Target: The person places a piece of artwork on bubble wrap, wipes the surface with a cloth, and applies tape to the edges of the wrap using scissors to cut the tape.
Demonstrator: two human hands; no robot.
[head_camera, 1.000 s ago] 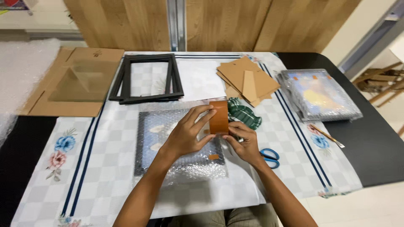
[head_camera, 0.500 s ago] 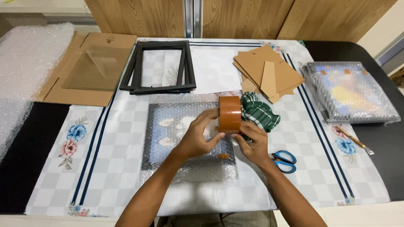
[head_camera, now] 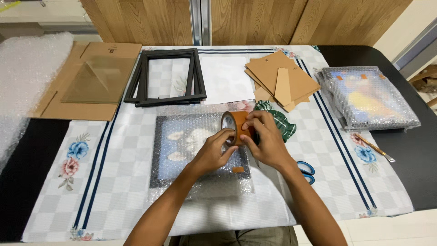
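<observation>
While both hands meet at the centre of the frame, the left hand and right hand pinch a brown tape roll between fingers and thumbs, just above a bubble-wrapped picture on the checked tablecloth. Blue scissors lie right of the wrist; black frames sit in the upper middle.

- One view only, from a camera worn on the person's head, so no second view shares any part of the scene.
- It looks steeply down and forward across the counter, with the wooden wall panels along the top edge.
- It sits close: both forearms enter from the bottom edge, and the hands, left hand and right hand, meet near the frame's centre.
- The counter fills almost the whole width.
</observation>
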